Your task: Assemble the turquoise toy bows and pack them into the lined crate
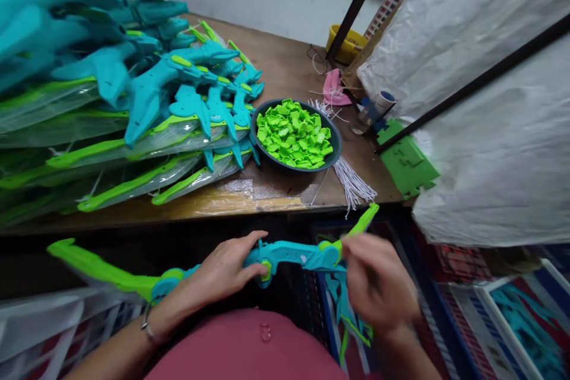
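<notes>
Now L hand [222,270] fingers clamped on turq. bow [291,253], R hand [378,282] blurred, can't tell grip

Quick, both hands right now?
Left hand: closed on the middle of a blue-and-green bow.
Right hand: curled near the bow's right end, blurred; grip cannot be told.

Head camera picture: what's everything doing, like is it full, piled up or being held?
Toy bow: held, green arms spread
Left hand: closed around the bow's middle
Right hand: curled, blurred, at the bow's right end
Dark bowl: heaped full
Green pieces: loose, in the bowl
Other bows: piled on the table
White strings: bunched, ends loose
</notes>
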### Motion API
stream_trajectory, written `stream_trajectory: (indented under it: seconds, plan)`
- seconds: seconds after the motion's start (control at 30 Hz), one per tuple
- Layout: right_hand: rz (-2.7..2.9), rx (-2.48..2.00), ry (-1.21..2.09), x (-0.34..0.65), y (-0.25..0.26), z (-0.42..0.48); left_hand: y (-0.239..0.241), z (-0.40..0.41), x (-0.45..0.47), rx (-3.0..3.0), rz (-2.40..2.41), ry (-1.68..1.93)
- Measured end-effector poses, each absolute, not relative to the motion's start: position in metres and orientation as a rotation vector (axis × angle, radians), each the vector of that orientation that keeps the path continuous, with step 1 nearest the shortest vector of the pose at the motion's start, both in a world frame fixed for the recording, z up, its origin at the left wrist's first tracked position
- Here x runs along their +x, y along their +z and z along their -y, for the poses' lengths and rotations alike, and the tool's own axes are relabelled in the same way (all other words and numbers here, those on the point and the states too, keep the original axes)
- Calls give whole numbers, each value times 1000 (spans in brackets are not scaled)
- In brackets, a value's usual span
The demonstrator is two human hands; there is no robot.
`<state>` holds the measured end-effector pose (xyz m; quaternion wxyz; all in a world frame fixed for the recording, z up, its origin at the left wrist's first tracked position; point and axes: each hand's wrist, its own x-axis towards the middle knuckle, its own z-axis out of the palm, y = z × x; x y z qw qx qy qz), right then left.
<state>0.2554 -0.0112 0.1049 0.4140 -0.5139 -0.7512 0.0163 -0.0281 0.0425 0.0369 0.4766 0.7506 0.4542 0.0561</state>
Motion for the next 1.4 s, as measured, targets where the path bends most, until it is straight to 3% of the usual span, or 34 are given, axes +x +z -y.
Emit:
stream_trajectory:
  seconds: [0.13,0.27,0.53,0.73,0.9,1.13,1.3,1.4]
  plan:
    - [2105,-1758,239,278,74,-60,32,-38,-39,1871,-1075,99]
    - [2137,-2328,159,273,44,-100,34,-39,-42,1833,-1077,65]
    - [2073,-2380,205,262,26,-117,42,-45,-41,1806,-1048,85]
    - [1902,-1901,402,242,47,-81,28,-46,-47,1697,-943,224]
    - [2253,-1224,627,172,79,-14,22,-51,-48,1547,-929,277]
    - [2474,-850,693,144,63,5,14,-53,-42,1457,-942,323]
    - [2310,-1625,337,159,62,-19,10,-44,-43,1497,-983,399]
    - [2242,-2046,366,167,60,-39,11,-36,-42,1628,-1007,426]
